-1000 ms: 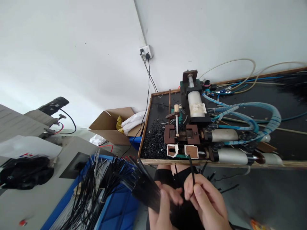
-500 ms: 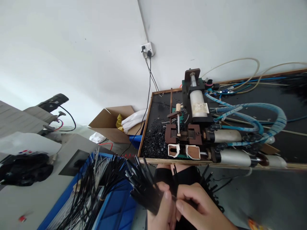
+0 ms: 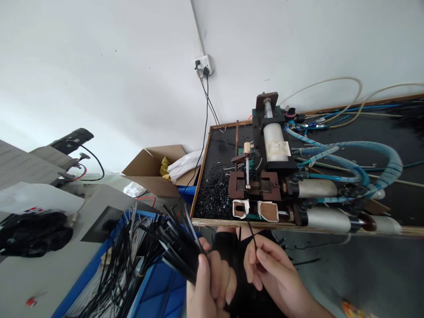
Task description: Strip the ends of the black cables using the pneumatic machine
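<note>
A bundle of black cables (image 3: 177, 249) fans out of my left hand (image 3: 212, 282), whose fingers are wrapped round it. My right hand (image 3: 271, 269) pinches a single thin black cable (image 3: 252, 234) between thumb and forefinger. That cable's upper end points at the front of a pneumatic machine (image 3: 255, 185), just below its two clamp pads with white edges (image 3: 268, 211). Whether the tip touches the machine, I cannot tell. Both hands are above my lap, in front of the bench edge.
Small black cut pieces (image 3: 215, 192) lie heaped on the bench left of the machine. Blue air hoses (image 3: 380, 154) loop at its right. A blue crate (image 3: 159, 287) of black and white cables stands at lower left, with a cardboard box (image 3: 149, 168) behind it.
My hands have moved apart. The left has shifted left with the bundle, while the right has drawn a single cable away and raised it toward the machine.
</note>
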The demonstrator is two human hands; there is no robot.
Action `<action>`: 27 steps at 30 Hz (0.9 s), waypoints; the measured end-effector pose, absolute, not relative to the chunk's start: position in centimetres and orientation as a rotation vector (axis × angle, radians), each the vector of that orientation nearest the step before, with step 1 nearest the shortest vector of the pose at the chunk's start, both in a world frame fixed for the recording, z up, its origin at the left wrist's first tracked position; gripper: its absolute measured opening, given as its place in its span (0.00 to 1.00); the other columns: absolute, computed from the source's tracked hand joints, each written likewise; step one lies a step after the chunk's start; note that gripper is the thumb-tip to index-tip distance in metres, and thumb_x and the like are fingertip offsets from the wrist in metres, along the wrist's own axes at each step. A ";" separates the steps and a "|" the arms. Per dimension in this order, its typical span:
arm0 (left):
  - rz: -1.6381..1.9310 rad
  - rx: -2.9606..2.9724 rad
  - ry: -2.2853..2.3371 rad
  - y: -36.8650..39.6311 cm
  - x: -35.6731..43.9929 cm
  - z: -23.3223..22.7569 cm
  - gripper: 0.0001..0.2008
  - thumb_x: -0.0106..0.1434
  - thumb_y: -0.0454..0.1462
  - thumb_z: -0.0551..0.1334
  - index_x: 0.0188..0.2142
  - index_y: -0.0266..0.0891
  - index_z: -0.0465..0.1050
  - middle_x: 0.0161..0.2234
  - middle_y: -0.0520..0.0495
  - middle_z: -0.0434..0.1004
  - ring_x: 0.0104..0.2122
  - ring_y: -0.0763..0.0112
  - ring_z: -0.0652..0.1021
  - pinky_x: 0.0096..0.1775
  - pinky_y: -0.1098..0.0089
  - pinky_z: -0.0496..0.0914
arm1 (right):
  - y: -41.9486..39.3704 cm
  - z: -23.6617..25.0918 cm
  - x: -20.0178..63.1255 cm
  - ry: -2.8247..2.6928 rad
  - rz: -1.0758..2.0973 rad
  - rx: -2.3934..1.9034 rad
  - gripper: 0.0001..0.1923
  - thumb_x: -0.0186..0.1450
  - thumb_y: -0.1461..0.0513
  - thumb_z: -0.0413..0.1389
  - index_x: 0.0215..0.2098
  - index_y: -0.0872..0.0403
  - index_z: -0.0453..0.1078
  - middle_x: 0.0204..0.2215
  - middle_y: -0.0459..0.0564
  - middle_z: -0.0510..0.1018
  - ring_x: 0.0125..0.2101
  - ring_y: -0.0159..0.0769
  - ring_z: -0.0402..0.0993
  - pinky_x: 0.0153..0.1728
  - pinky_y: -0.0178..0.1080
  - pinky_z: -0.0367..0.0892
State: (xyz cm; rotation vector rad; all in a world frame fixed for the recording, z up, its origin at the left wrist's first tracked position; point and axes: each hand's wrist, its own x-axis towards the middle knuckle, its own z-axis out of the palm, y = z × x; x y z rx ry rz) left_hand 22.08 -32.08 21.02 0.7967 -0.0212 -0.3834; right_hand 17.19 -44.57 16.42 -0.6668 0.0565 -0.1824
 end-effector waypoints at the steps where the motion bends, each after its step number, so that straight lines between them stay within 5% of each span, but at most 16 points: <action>1: -0.387 0.793 -0.026 -32.2 22.1 21.0 0.09 0.74 0.45 0.65 0.43 0.45 0.80 0.19 0.63 0.40 0.16 0.81 0.41 0.18 0.81 0.54 | -44.5 16.3 17.3 0.072 -0.199 -0.643 0.17 0.73 0.51 0.62 0.33 0.55 0.73 0.24 0.48 0.77 0.20 0.30 0.63 0.23 0.34 0.54; 16: -0.437 0.863 0.006 -32.4 22.3 20.8 0.07 0.72 0.43 0.68 0.40 0.43 0.80 0.18 0.63 0.46 0.17 0.80 0.44 0.19 0.78 0.58 | -44.7 15.1 17.8 0.201 -0.160 -0.452 0.12 0.70 0.56 0.66 0.35 0.56 0.75 0.24 0.49 0.79 0.22 0.31 0.69 0.24 0.32 0.60; 27: -0.482 0.807 -0.072 -32.2 22.2 20.6 0.08 0.74 0.43 0.65 0.41 0.44 0.81 0.18 0.62 0.44 0.16 0.80 0.47 0.20 0.78 0.60 | -45.8 15.1 18.8 0.134 -0.022 -0.385 0.13 0.68 0.57 0.65 0.31 0.55 0.71 0.18 0.43 0.71 0.16 0.26 0.53 0.20 0.32 0.50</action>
